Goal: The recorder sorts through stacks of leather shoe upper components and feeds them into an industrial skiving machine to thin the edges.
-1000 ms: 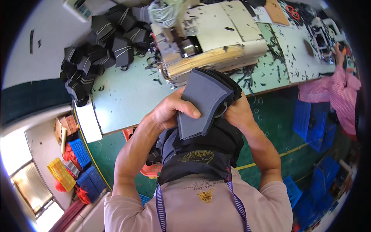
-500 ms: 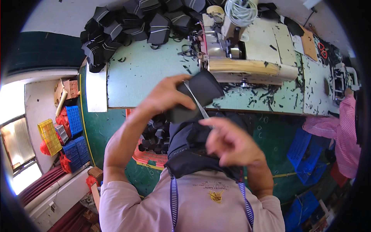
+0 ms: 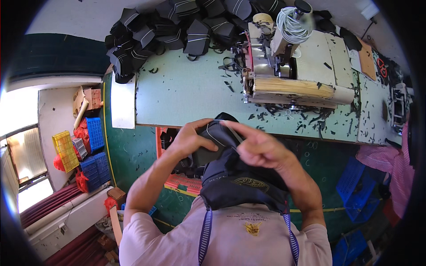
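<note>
My left hand [image 3: 188, 141] is closed round a bundle of black, sheet-like pieces [image 3: 221, 136], fingers on its far side and thumb pressed on its face. A thin white elastic band runs over the bundle. My right hand [image 3: 264, 150] is at the bundle's right side, its index finger stretched to the far end and hooked in the band; the other fingers are curled and partly blurred. The bundle is held above my lap, over the black apron [image 3: 239, 188], just short of the table's near edge.
On the pale green table [image 3: 186, 95] stands a cream machine [image 3: 306, 55] with black scraps round it. Banded black bundles [image 3: 197, 37] are piled at the back left. A red crate [image 3: 179, 182] is below the table. A person in a pink checked sleeve [image 3: 386, 153] is at the right.
The bundle has come back from over the table edge towards my lap. My right hand has moved to the bundle's far end with the band. The view has shifted a little.
</note>
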`<state>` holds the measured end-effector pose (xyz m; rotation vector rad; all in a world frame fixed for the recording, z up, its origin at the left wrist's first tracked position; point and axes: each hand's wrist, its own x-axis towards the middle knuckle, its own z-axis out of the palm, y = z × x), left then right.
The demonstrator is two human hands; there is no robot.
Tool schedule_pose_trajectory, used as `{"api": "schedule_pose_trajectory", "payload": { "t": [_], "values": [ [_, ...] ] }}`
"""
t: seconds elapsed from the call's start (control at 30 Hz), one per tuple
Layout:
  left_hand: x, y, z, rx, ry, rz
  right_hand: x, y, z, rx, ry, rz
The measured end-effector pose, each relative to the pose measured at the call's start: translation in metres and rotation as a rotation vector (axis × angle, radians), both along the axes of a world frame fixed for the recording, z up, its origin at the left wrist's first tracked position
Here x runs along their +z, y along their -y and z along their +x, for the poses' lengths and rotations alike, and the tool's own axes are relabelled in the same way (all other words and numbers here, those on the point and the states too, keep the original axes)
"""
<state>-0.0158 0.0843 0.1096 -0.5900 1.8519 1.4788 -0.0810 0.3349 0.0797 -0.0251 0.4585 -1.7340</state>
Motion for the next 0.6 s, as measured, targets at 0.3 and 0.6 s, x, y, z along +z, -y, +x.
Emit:
{"api": "schedule_pose_trajectory", "payload": {
  "t": [0.3,0.6],
  "values": [
    [-0.047,0.082,0.072,-0.907,0.036,-0.726,-0.029,0.045,0.058,-0.119,-1.37,0.279],
    [-0.109,0.124,-0.213,0.195,-0.603,-0.727,-0.047,-0.005,0.031,-0.168,-0.727,0.699]
  ]
}}
